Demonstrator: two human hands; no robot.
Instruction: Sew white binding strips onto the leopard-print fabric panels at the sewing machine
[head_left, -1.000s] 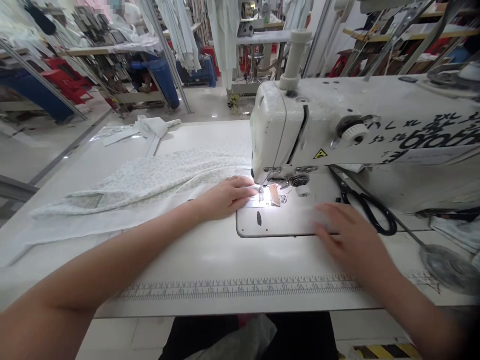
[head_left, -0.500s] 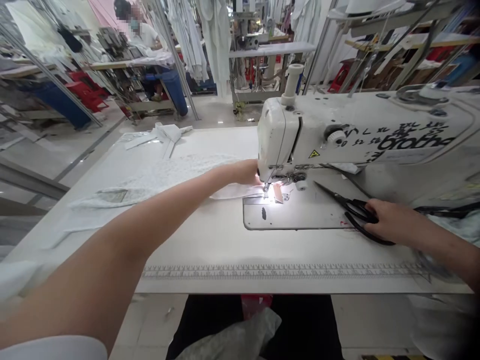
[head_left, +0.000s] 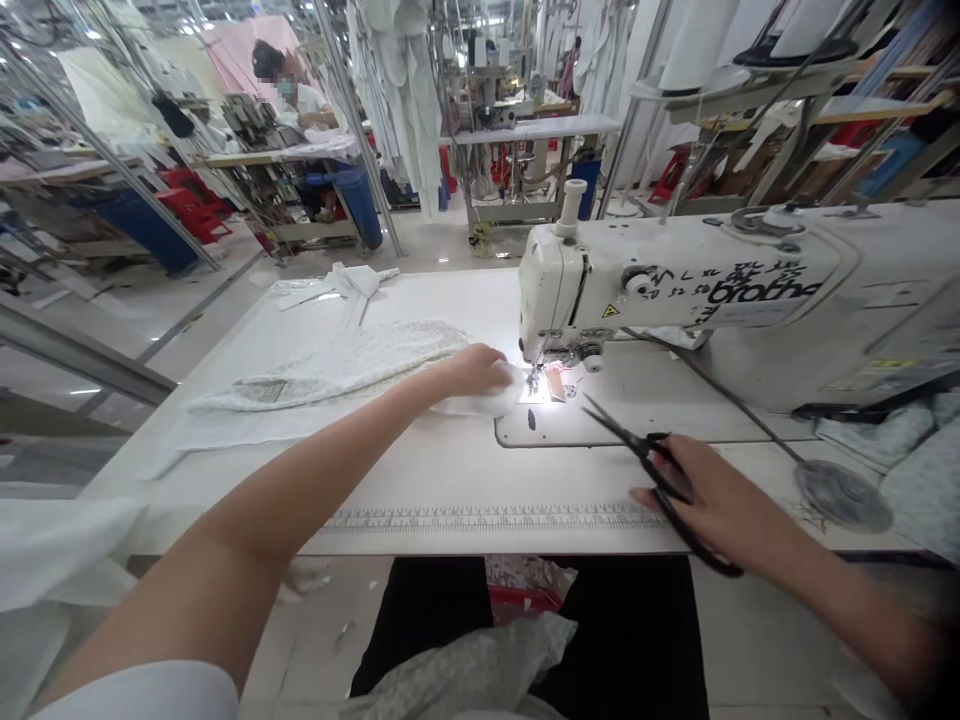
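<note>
My left hand (head_left: 474, 368) grips the end of a pale patterned fabric (head_left: 352, 362) just left of the needle of the white sewing machine (head_left: 675, 290). The cloth bunches under my fingers beside the lit needle plate (head_left: 570, 420). My right hand (head_left: 712, 500) is closed around the handles of black scissors (head_left: 645, 460), whose blades point up and left toward the needle. The scissors are lifted slightly over the table's front edge.
A printed ruler strip (head_left: 487, 518) runs along the white table's front. White fabric scraps (head_left: 337, 283) lie at the far left of the table. A metal disc (head_left: 840, 492) and grey cloth (head_left: 900, 450) sit at right. Another person (head_left: 296, 95) works at a distant station.
My right hand took the scissors from beside the machine and drew them toward me, blades now aimed at the needle. My left hand gathered the fabric end near the presser foot.
</note>
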